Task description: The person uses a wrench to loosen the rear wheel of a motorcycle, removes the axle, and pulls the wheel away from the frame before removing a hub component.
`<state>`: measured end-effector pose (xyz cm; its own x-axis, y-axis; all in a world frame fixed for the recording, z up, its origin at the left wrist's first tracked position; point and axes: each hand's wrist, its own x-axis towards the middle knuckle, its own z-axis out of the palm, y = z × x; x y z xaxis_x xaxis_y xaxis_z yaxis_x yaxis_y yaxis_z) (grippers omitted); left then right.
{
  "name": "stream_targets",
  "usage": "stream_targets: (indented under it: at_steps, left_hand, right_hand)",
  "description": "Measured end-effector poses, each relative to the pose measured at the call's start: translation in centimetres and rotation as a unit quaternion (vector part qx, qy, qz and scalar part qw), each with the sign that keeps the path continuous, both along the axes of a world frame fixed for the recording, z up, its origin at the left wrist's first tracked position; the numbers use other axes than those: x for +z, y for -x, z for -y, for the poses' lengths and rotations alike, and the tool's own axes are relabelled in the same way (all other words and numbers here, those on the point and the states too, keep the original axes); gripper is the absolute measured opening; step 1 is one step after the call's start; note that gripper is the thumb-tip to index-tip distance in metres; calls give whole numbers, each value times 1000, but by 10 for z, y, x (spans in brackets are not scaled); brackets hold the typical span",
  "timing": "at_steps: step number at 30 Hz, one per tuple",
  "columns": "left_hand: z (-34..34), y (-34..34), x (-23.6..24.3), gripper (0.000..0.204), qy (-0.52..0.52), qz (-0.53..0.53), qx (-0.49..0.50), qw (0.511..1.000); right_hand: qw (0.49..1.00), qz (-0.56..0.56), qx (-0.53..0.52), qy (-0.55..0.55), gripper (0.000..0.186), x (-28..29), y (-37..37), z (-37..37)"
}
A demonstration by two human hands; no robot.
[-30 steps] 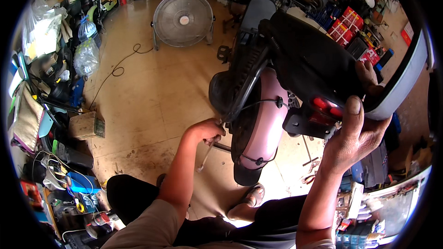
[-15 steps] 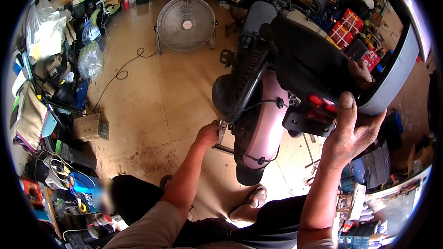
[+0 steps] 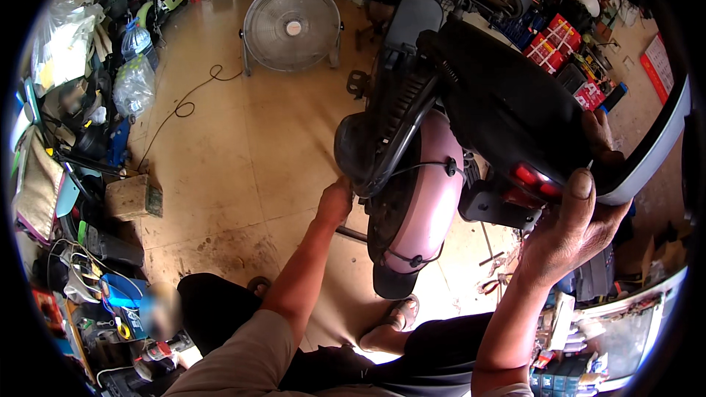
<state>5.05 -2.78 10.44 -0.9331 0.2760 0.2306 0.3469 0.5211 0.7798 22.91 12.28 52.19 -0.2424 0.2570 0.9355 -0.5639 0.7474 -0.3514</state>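
Note:
A two-wheeler with a pink rear mudguard (image 3: 432, 180) stands in front of me, its black tail section (image 3: 507, 106) tilted up to the right. My right hand (image 3: 577, 224) is closed on the silver-edged rear rim (image 3: 654, 165) of that tail, thumb on the near side. Fingers also show inside the rim. Close by are a red tail light (image 3: 535, 180) and a black bracket (image 3: 500, 206). My left hand (image 3: 336, 204) is closed low beside the rear wheel, near the black exhaust-like cover (image 3: 353, 151). What it grips is hidden.
A round floor fan (image 3: 292, 27) stands ahead, its cord (image 3: 182, 108) trailing over the tiles. Clutter and a worn block (image 3: 132, 197) line the left. Red boxes (image 3: 553, 44) are at the far right. Pliers (image 3: 491, 284) lie on the floor right of the wheel.
The tail section and my right hand have shifted slightly right and down in the picture. My left hand has moved slightly up, and the metal piece seen beside it earlier is now hidden.

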Motion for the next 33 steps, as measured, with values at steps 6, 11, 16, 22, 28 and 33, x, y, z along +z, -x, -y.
stream_targets:
  at_steps: [6,11,16,22,28,33]
  left_hand:
    - [-2,2,2,29,-31,-32,-5,999]
    - [-4,8,5,28,-43,-40,-2,998]
    - [9,0,20,23,101,48,-66,992]
    - [46,-14,108,13,-53,469,-209,856]
    - [88,-27,92,11,-208,554,-147,793]
    - [67,-6,4,16,33,72,-68,995]
  right_hand:
    - [1000,2,-5,10,72,0,1,1]
    - [1000,-8,11,15,70,0,3,1]
    - [1000,1,-20,1,73,2,1,3]
    - [1000,-8,8,15,69,3,1,2]
    - [1000,-4,-13,-21,52,2,-2,5]
    - [1000,-12,7,-26,51,9,-1,12]
